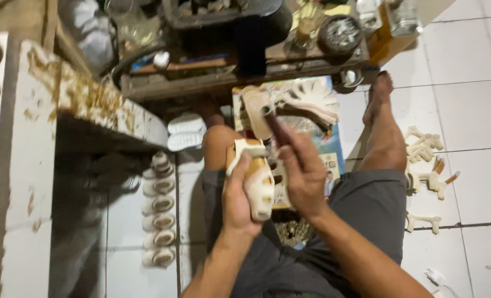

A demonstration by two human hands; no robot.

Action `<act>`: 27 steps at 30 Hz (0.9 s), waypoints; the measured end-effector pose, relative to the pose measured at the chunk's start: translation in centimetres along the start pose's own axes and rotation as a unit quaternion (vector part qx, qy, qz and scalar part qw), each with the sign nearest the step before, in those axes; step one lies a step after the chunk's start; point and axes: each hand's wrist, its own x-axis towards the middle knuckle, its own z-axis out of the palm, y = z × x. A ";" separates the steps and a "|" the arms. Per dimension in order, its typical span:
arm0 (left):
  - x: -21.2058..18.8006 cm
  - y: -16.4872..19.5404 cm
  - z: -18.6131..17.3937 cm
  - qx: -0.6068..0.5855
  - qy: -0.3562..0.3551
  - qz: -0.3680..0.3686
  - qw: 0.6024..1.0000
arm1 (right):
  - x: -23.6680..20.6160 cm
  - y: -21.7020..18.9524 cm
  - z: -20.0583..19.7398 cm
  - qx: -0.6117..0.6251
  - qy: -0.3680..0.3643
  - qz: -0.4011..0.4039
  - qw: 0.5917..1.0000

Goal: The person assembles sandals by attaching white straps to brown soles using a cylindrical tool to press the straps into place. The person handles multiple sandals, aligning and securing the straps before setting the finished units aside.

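Note:
My left hand [237, 194] grips a cream sandal upper on its shoe form [256, 179], held over my lap. My right hand [303, 172] holds a dark-handled brush [272, 121] whose tip points up and away, just above the sandal piece. A fan of cream cut strap pieces [307, 99] lies on a colourful printed sheet [331, 149] in front of my knees, beside a sole-shaped piece [253, 110]. I sit on the tiled floor in grey shorts with both legs out.
A row of several finished cream sandal pieces [158, 209] lies on the floor at left, beside a glue-stained white bench [74, 94]. More cream strap parts [427, 160] lie at right. A cluttered low wooden table [245, 66] with jars and a tin stands ahead.

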 end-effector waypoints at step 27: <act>0.6 0.1 -1.4 -0.128 0.011 -0.047 0.991 | -5.0 -0.5 -4.2 -0.169 -0.181 -0.206 0.947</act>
